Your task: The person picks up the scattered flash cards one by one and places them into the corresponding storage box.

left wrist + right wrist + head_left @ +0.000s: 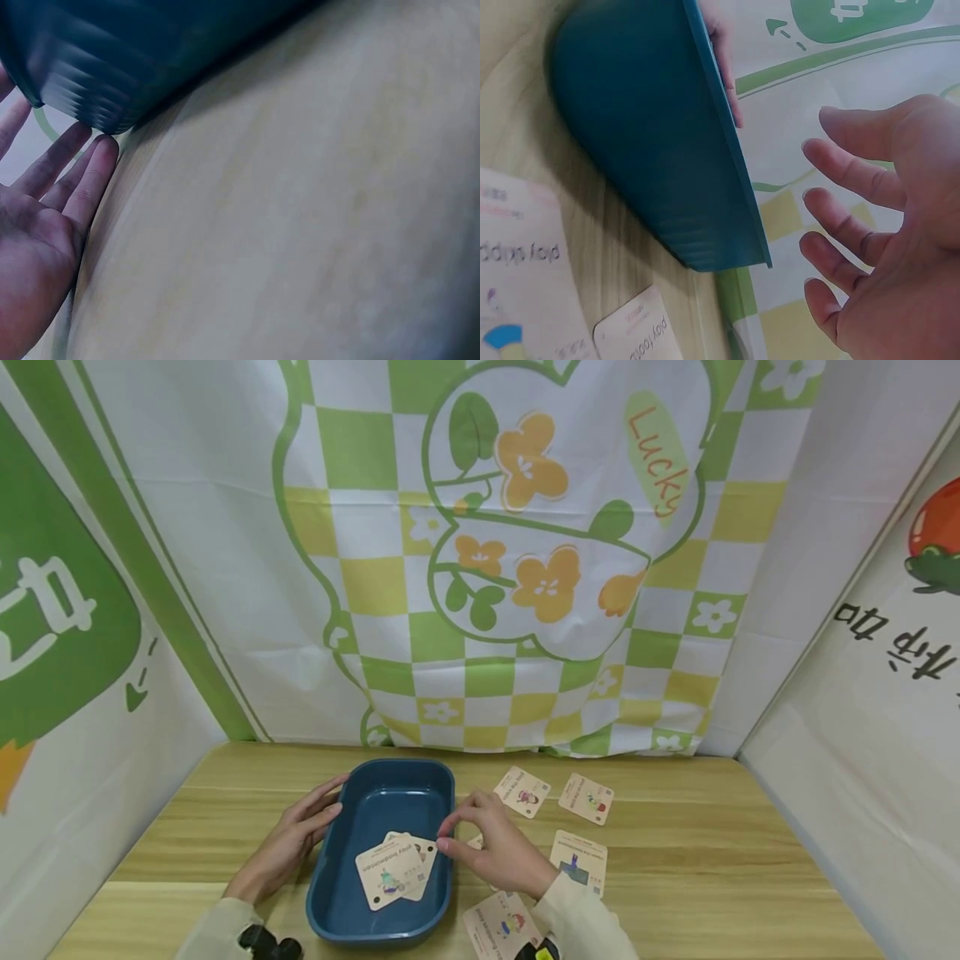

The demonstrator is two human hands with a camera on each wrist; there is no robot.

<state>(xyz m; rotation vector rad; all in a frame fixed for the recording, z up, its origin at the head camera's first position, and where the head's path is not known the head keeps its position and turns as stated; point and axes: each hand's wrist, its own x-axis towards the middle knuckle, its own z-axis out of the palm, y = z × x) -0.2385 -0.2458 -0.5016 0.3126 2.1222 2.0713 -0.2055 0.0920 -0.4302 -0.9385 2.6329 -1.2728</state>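
A dark blue plastic tray (372,814) stands on the table. Inside it a card reading "play badminton" (385,870) overlaps another card (429,858). My left hand (288,837) rests along the tray's left side, and in the left wrist view its extended fingers (96,174) touch the ribbed outer wall. By the right rim is my right hand (501,853), thumb and index finger close above the cards' edge in the head view. The right wrist view shows that hand (889,217) with loosely bent, separated fingers and nothing between them.
Right of the tray lie several picture cards: two toward the back (522,792) (587,799), one beyond my right wrist (581,860), one near the front (498,925), and one partly hidden under my hand. A patterned cloth (495,693) hangs behind the table; white printed panels flank it.
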